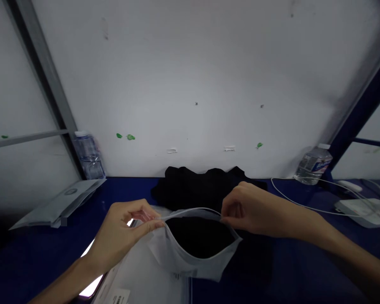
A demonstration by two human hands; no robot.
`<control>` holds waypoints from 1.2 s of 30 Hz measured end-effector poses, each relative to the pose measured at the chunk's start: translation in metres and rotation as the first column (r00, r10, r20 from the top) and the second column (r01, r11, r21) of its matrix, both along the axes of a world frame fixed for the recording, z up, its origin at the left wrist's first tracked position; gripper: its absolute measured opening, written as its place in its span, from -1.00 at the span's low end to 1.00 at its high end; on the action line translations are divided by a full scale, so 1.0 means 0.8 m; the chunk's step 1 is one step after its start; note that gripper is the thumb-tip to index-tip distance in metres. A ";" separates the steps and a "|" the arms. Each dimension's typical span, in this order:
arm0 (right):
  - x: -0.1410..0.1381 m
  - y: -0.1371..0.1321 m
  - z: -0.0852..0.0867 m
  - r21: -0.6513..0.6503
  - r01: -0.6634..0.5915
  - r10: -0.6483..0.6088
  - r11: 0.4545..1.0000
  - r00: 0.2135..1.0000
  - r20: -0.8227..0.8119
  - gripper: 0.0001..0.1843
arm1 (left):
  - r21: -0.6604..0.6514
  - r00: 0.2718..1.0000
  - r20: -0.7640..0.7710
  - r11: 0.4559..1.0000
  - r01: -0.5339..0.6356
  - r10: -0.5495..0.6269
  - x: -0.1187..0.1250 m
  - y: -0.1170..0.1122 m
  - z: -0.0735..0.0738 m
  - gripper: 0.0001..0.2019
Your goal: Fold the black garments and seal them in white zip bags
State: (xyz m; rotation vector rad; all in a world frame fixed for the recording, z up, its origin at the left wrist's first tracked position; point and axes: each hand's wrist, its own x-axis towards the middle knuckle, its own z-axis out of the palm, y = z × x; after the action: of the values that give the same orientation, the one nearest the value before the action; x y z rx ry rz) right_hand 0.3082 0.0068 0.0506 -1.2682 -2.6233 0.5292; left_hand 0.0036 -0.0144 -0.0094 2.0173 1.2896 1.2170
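Observation:
A frosted white plastic bag (190, 262) gapes towards me, its mouth spread into a wide oval. Something black, seemingly fabric, fills the opening. My left hand (123, 232) pinches the left end of the rim between thumb and fingers. At the right end, my right hand (245, 209) is closed on the rim, its fingertips partly hidden. Just behind the bag lies a heap of black cloth (202, 185). Beneath my left wrist, more frosted plastic packaging (145, 274) with a label lies on the blue table (126, 188).
A bright-screened device (91, 288) lies under my left forearm. Flat packed bags (66, 200) rest at left, near a water bottle (89, 156). Another bottle (315, 164) stands at right, by a white cable (291, 203) and a white box (364, 211). A white wall (193, 76) rises behind.

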 end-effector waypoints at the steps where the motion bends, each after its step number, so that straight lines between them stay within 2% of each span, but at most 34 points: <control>1: -0.002 0.000 -0.001 0.019 0.011 -0.011 1.000 1.000 -0.006 -0.83 | 0.002 1.000 -0.002 1.000 0.004 -0.004 0.000 0.000 0.000 -0.83; 4: -0.006 -0.001 -0.005 0.075 0.031 -0.029 0.997 0.999 -0.022 -0.83 | -0.002 1.000 -0.001 1.000 0.010 -0.010 -0.002 0.000 -0.002 -0.82; 7: -0.006 -0.001 -0.007 0.096 -0.001 0.002 0.995 1.000 -0.019 -0.83 | -0.021 1.000 0.002 1.000 0.010 -0.010 -0.005 0.001 -0.004 -0.80; 10: -0.003 -0.002 -0.005 0.097 -0.043 0.043 0.994 0.999 -0.002 -0.82 | -0.025 1.000 0.006 1.000 0.008 -0.008 -0.006 0.001 -0.005 -0.81; 16: -0.004 0.001 -0.001 0.065 -0.027 0.025 0.998 1.000 0.018 -0.82 | -0.019 1.000 0.004 0.999 0.025 -0.025 -0.005 0.002 -0.004 -0.81; 20: -0.013 0.004 -0.006 0.153 -0.018 0.013 0.988 0.999 0.030 -0.77 | -0.004 0.999 -0.042 1.000 0.030 -0.030 -0.004 0.002 -0.004 -0.83; 24: -0.023 0.005 -0.015 0.228 0.014 -0.019 0.974 1.000 0.016 -0.87 | -0.009 0.997 -0.054 0.999 0.049 -0.049 -0.006 0.004 0.000 -0.85; 28: -0.025 0.007 -0.022 0.261 -0.015 0.015 0.965 1.000 0.002 -0.83 | -0.044 0.989 -0.104 0.994 0.097 -0.101 -0.012 0.007 0.008 -0.83; 31: -0.024 0.008 -0.025 0.262 -0.020 0.019 0.965 1.000 0.006 -0.82 | -0.019 0.983 -0.141 0.993 0.115 -0.117 -0.016 0.010 0.010 -0.79; 36: -0.021 0.008 -0.025 0.278 -0.015 0.013 0.961 1.000 0.010 -0.81 | 0.009 0.990 -0.077 0.993 0.118 -0.117 -0.017 0.013 0.008 -0.80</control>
State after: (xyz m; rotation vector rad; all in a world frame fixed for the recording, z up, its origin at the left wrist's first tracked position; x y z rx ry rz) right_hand 0.2913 0.0131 0.0308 -1.1654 -2.5999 0.1478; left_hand -0.0100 -0.0037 -0.0030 2.1354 1.1818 1.1078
